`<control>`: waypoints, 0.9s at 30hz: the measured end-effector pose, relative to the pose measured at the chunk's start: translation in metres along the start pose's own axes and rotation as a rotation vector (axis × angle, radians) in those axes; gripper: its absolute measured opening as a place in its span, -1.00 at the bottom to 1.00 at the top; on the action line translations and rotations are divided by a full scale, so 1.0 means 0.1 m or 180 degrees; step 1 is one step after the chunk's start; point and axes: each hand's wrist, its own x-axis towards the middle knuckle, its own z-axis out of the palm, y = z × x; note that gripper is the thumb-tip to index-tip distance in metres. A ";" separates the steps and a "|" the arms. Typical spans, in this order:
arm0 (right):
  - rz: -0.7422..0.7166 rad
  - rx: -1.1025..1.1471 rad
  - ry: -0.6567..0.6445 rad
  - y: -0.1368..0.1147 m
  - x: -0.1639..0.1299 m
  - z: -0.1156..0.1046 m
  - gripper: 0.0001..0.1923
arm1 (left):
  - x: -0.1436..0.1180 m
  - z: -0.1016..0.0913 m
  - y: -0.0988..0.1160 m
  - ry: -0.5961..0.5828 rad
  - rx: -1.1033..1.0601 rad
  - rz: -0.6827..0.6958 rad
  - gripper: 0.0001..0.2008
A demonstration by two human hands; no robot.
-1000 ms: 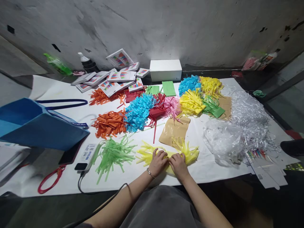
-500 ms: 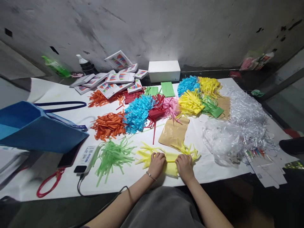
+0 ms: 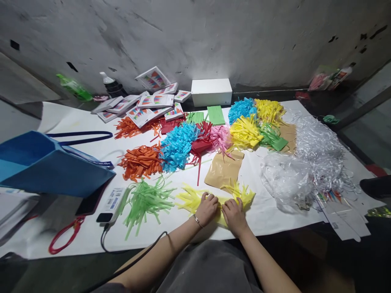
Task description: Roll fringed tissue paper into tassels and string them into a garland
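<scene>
both hands low at the near edge of the desk (image 3: 275, 221), side by side, almost touching. left hand (image 3: 207, 209) and right hand (image 3: 234, 215) are each closed down on the middle of the yellow fringe (image 3: 189, 199), fingers curled over it, pinching the paper between them. the fringe lies flat on the white sheet, its cut strips fanning out to the left of my left hand and up past my right. bracelet (image 3: 198, 221) on my left wrist.

just left of the fringe: green fringe (image 3: 145, 200), loose strips splayed toward me. just behind the fringe, a tan paper (image 3: 223, 169), one corner reaching close to my right hand.

further back, a row of piles: orange strips (image 3: 141, 160), blue fringe (image 3: 179, 145), red (image 3: 200, 144), pink (image 3: 221, 136), more yellow (image 3: 244, 132). behind those, printed cards (image 3: 152, 103) scattered, and a white box (image 3: 211, 91) against the wall.

right side: heap of clear plastic wrap (image 3: 305, 162), well apart from my hands.

left side: blue bag (image 3: 45, 165) lying on the desk, a power strip (image 3: 114, 201) beside it with a black cable (image 3: 105, 240) running off the near edge, and a red loop (image 3: 62, 236) near the corner.
</scene>
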 end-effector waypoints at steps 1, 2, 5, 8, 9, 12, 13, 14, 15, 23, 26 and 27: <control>-0.0040 -0.0002 0.0023 -0.01 0.01 0.02 -0.91 | 0.01 0.00 0.00 0.0008 -0.0018 -0.0034 -0.82; -0.0064 -0.0004 0.0053 -0.02 0.03 0.05 -0.90 | 0.02 0.00 0.01 0.0031 -0.0038 -0.0042 -0.83; 0.0012 -0.0004 0.0175 -0.04 0.09 0.11 -0.87 | -0.05 0.00 0.05 0.0093 -0.0218 0.0170 -0.90; 0.0334 -0.0028 0.0434 0.04 0.14 0.06 -0.86 | -0.15 0.05 0.09 0.0013 -0.0501 0.0314 -0.88; 0.0506 -0.0047 0.0571 0.10 0.14 0.01 -0.85 | -0.18 0.07 0.10 0.0009 -0.0522 0.0259 -0.87; 0.1042 -0.0131 0.1037 0.35 0.11 -0.22 -0.79 | -0.22 0.13 0.11 0.0196 -0.0361 -0.0031 -0.84; 0.1171 -0.0159 0.1172 0.44 0.08 -0.31 -0.78 | -0.23 0.15 0.11 0.0278 -0.0294 -0.0087 -0.83; 0.1267 -0.0185 0.1287 0.54 0.05 -0.40 -0.78 | -0.24 0.17 0.11 0.0334 -0.0250 -0.0090 -0.81; 0.1332 -0.0206 0.1373 0.62 0.02 -0.48 -0.78 | -0.24 0.19 0.11 0.0360 -0.0236 -0.0042 -0.80; 0.1059 -0.0118 0.1142 0.74 -0.01 -0.71 -0.80 | -0.22 0.30 0.14 0.0249 -0.0267 0.0341 -0.78; 0.0774 -0.0051 0.0946 0.63 0.20 -0.71 -0.84 | -0.18 0.33 0.18 0.0221 -0.0327 0.0652 -0.71; 0.0705 -0.0038 0.0922 0.61 0.30 -0.72 -0.84 | -0.17 0.34 0.19 0.0194 -0.0364 0.0767 -0.70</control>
